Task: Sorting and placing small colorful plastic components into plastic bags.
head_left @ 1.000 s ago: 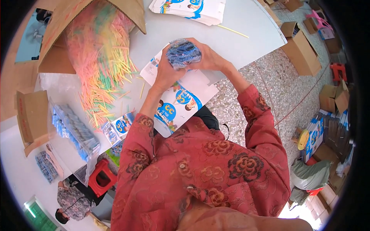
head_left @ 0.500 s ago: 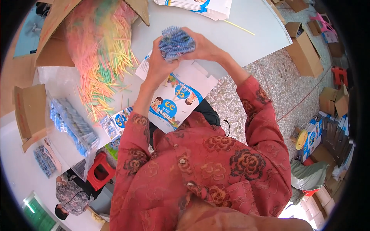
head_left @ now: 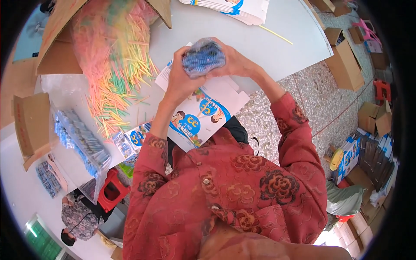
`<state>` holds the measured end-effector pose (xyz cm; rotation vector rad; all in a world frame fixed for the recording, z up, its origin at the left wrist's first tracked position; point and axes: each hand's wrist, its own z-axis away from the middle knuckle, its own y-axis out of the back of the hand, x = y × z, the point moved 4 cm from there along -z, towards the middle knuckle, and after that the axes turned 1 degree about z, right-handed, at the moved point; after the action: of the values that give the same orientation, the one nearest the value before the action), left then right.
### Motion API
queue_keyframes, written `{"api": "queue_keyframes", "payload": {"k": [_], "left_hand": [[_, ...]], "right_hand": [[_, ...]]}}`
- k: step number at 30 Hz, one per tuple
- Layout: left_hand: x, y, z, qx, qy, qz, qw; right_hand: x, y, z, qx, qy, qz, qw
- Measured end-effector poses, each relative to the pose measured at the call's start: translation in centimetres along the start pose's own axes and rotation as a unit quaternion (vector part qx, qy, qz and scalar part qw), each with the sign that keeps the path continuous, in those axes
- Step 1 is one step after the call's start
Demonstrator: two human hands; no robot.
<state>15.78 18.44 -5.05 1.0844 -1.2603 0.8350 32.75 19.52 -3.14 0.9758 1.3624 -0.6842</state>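
Between my two hands is a stack of small booklets with blue spiral bindings [head_left: 203,58], its coiled edges turned up toward me. My left hand [head_left: 178,80] wraps its left side, and my right hand [head_left: 236,60] grips it from the right. The covers are mostly hidden by the fingers and the coils. Below the stack, a flat white printed carton [head_left: 208,115] with blue circles and cartoon children lies partly over the table edge, toward my lap. By my left forearm rests a small spiral-bound booklet [head_left: 135,138] with a printed cover.
Pastel thin sticks [head_left: 112,82] spill from a cardboard box [head_left: 56,52] at left. Clear-bagged blue spiral-bound stacks [head_left: 82,138] lie nearer. Printed sheets [head_left: 232,11] and a yellow stick [head_left: 276,34] are at the back. A red stool [head_left: 113,190] and another person [head_left: 80,214] are lower left.
Both hands have shifted slightly down and right in the picture with the stack. The stack looks turned a little, its coils more tightly gathered.
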Motion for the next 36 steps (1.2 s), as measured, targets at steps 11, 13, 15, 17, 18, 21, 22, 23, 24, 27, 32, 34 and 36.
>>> {"api": "queue_keyframes", "payload": {"k": [11, 13, 15, 17, 18, 21, 22, 23, 24, 27, 32, 34, 36], "left_hand": [[-1.2, -0.5, -0.9, -0.009, -0.04, 0.029, 0.999], [-1.0, -0.7, -1.0, -0.005, -0.037, -0.006, 0.999], [-0.3, -0.8, -1.4, 0.002, -0.003, 0.026, 1.0], [1.6, -0.3, -0.8, 0.023, -0.032, -0.021, 0.999], [2.6, -0.1, -0.4, 0.04, -0.061, -0.068, 0.995], [5.5, 0.1, 0.5, 0.025, -0.116, -0.118, 0.986], [4.9, 0.2, 0.4, 0.024, -0.119, -0.118, 0.986], [3.2, 0.3, 0.4, 0.006, -0.085, -0.097, 0.992], [1.5, 0.3, 0.4, -0.013, -0.05, -0.075, 0.996], [-0.3, 0.5, 0.4, -0.017, -0.016, -0.01, 1.0], [-0.8, 0.5, 0.2, -0.021, -0.006, 0.017, 1.0], [-1.5, 0.2, 0.2, 0.011, -0.018, 0.023, 1.0], [-1.5, -0.3, 0.2, 0.031, -0.028, -0.016, 0.999]], "right_hand": [[0.2, -0.3, 0.1, 0.059, 0.07, 0.035, 0.995], [0.3, -0.3, -0.2, 0.052, 0.046, 0.024, 0.997], [-0.2, -0.2, -0.4, 0.046, 0.021, 0.014, 0.999], [-2.3, -0.2, -0.2, 0.052, 0.06, 0.024, 0.997], [-3.3, -0.1, 0.0, 0.051, 0.06, 0.024, 0.997], [-4.6, 0.2, 1.0, 0.046, 0.093, -0.041, 0.994], [-3.8, 0.1, 1.0, 0.035, 0.084, -0.012, 0.996], [-2.7, -0.2, 0.8, 0.022, 0.075, 0.015, 0.997], [-1.1, -0.4, 0.5, -0.001, 0.024, 0.024, 0.999], [-0.3, -0.3, 1.0, 0.025, 0.043, 0.05, 0.998], [-0.4, -0.4, 0.9, 0.053, 0.064, 0.059, 0.995], [-0.4, -1.0, 0.8, 0.057, 0.066, 0.05, 0.995], [-0.4, -1.3, 0.8, 0.08, 0.044, 0.058, 0.994]]}}
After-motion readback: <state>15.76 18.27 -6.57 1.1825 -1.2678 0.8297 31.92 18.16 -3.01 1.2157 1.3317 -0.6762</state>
